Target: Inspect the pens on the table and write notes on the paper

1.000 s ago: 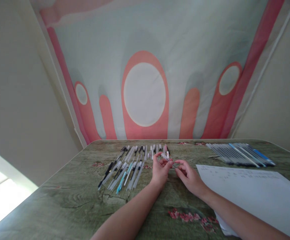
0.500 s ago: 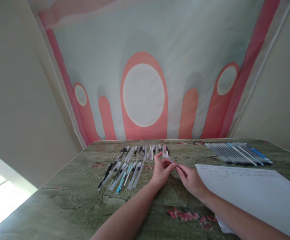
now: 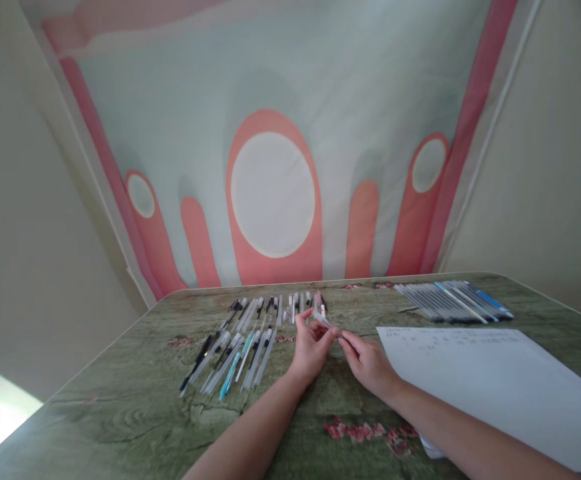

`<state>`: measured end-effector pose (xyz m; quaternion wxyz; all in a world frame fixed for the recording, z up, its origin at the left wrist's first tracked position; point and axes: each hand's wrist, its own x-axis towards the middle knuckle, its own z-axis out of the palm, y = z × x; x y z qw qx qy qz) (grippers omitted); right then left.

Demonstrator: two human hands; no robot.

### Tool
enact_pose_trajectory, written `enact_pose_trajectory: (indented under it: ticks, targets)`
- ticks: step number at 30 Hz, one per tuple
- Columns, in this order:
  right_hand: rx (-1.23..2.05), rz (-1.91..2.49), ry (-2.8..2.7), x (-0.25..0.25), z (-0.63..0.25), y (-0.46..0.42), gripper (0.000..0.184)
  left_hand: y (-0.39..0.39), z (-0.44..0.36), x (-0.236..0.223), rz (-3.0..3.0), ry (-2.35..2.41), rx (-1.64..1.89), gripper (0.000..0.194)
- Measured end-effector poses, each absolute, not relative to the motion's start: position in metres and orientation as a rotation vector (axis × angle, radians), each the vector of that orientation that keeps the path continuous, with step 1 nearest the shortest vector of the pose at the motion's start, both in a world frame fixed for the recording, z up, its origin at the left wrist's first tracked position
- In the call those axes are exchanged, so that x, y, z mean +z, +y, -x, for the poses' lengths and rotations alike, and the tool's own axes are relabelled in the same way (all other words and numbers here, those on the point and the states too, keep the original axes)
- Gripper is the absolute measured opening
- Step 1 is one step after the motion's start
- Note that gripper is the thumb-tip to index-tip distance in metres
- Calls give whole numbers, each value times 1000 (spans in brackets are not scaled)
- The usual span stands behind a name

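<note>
My left hand point(image 3: 311, 347) pinches a slim, clear pen barrel point(image 3: 322, 321), its upper end tilted up to the left. At the barrel's lower end, the fingers of my right hand point(image 3: 370, 363) are closed around it; fingertips hide whether a refill or tip is there. Just left of my hands lie disassembled pen parts: clear barrels point(image 3: 266, 358), black pieces point(image 3: 201, 360) and a turquoise pen point(image 3: 229, 377). Behind them runs another row of barrels and caps point(image 3: 250, 313), partly hidden by my left hand.
White paper sheets point(image 3: 480, 393) with faint writing lie under and beside my right forearm. At the back right, many slim grey refills point(image 3: 435, 303) lie side by side, with blue ones point(image 3: 494, 305) among them. The wood-patterned tabletop point(image 3: 135, 400) meets a patterned backdrop point(image 3: 275, 267).
The whole view has shifted, so table and backdrop sit further left. Both hands keep hold of the pen barrel in nearly the same pose.
</note>
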<state>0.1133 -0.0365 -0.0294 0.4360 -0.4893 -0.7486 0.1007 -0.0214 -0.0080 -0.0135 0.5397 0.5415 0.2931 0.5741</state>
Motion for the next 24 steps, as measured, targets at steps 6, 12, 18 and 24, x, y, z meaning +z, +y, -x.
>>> enact_pose_trajectory:
  ticks: [6,12,18,24]
  targets:
    - [327,1198,-1855,-23,-111,-35,27,-6,19,-12,-1218,708,1419,57]
    - [358,1260,-1851,-9,-118,-37,33,-3,23,-5,-1189,820,1609,56]
    - [519,1333,-1940,-4,-126,-30,30,0,25,-6,-1209,822,1622,61]
    - [526,1369,-1983,5,-137,-24,26,1,23,-13,-1256,840,1509,58]
